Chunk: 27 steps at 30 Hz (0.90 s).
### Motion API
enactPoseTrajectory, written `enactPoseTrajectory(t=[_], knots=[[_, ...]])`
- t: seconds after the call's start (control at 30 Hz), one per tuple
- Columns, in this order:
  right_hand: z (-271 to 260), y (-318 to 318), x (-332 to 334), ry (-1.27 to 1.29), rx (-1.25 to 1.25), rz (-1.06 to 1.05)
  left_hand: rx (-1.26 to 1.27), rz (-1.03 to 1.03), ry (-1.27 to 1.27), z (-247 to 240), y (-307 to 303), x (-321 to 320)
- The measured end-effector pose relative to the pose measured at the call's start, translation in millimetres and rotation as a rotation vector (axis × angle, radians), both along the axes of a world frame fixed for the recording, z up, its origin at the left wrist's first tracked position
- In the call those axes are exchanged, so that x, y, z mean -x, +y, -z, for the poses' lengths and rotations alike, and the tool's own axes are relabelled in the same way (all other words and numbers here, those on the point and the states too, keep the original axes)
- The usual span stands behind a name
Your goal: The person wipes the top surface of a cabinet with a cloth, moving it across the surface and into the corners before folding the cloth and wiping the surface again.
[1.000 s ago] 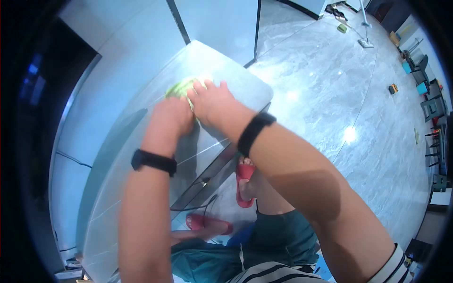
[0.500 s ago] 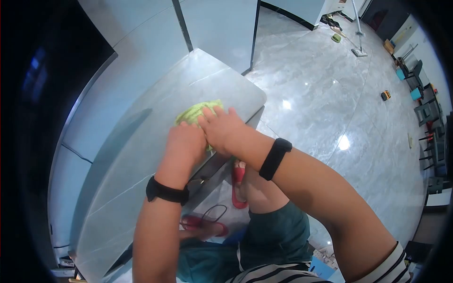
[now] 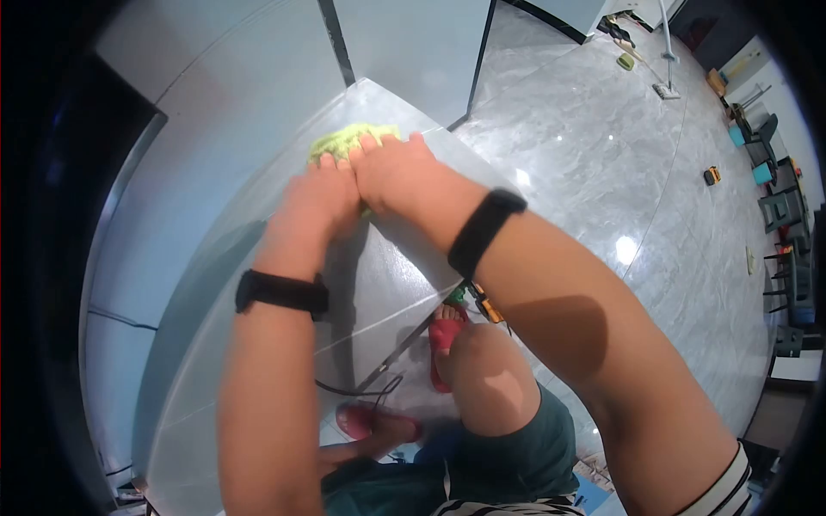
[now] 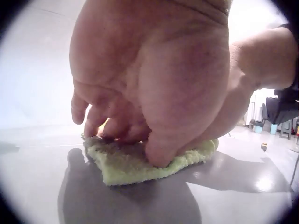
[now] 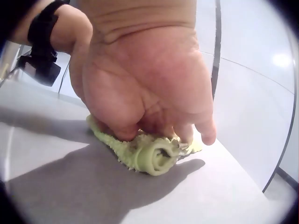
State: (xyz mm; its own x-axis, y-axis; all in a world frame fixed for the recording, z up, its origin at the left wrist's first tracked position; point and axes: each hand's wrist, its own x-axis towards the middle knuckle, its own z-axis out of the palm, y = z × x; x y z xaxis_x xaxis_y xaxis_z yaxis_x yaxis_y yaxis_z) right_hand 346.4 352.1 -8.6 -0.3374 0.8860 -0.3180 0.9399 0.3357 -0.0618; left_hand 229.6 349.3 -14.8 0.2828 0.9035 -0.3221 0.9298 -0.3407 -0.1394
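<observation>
A yellow-green fluffy cloth [image 3: 344, 142] lies bunched on the grey table [image 3: 387, 284], close to its far corner. My left hand [image 3: 314, 198] grips its near left part; in the left wrist view the thumb [image 4: 161, 151] presses into the folded cloth [image 4: 126, 165], fingertips bent down onto it. Beside it, touching, my right hand [image 3: 400, 172] holds the cloth from above. The right wrist view shows its bent fingers and thumb around the rolled cloth [image 5: 156, 158], the little finger sticking out to the side. Both wrists carry black straps.
Light cabinet panels [image 3: 404, 52] stand along the table's far side. My knee [image 3: 495, 370] and red slippers [image 3: 443, 331] are below the near edge, with a black cable [image 3: 357, 391]. A mop [image 3: 667, 86] and chairs [image 3: 774, 211] stand on the tiled floor to the right.
Both hands first drew the cloth nearer along the table, then pushed it away toward the far corner. The head view has shifted slightly too. Both hands stay on the cloth.
</observation>
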Motion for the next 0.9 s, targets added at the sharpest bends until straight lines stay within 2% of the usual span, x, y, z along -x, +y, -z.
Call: enactPoseTrajectory(t=[0.07, 0.17, 0.23, 0.27, 0.4, 0.5, 0.57, 0.6, 0.67, 0.7, 0.77, 0.9], knots=[[-2, 26, 2, -0.015, 0.041, 0.002, 0.021, 0.012, 0.009, 6, 29, 3], [21, 57, 5, 0.023, -0.161, 0.013, 0.027, 0.087, -0.026, 15, 69, 13], [27, 77, 3, 0.058, -0.158, 0.017, 0.057, 0.076, -0.051, 14, 86, 14], [27, 83, 5, 0.059, -0.158, 0.012, -0.017, 0.035, -0.116, 17, 89, 14], [37, 117, 11, 0.052, -0.102, 0.082, 0.099, 0.030, -0.018, 6, 107, 8], [34, 107, 6, 0.117, -0.101, 0.071, 0.010, 0.045, -0.140, 9, 98, 14], [28, 92, 4, 0.151, -0.124, 0.100, -0.215, 0.120, -0.196, 36, 92, 30], [28, 87, 3, 0.147, -0.121, 0.094, -0.322, 0.163, -0.220, 32, 84, 27], [32, 67, -4, 0.140, -0.183, 0.084, -0.101, 0.131, -0.081, 16, 78, 16], [22, 64, -7, 0.058, -0.028, 0.067, 0.003, 0.111, -0.014, 4, 71, 8], [26, 45, -13, 0.094, -0.047, 0.069, -0.030, 0.116, 0.059, 12, 58, 5], [17, -15, -30, 0.114, -0.053, 0.057, -0.138, 0.139, 0.040, 13, -2, -4]])
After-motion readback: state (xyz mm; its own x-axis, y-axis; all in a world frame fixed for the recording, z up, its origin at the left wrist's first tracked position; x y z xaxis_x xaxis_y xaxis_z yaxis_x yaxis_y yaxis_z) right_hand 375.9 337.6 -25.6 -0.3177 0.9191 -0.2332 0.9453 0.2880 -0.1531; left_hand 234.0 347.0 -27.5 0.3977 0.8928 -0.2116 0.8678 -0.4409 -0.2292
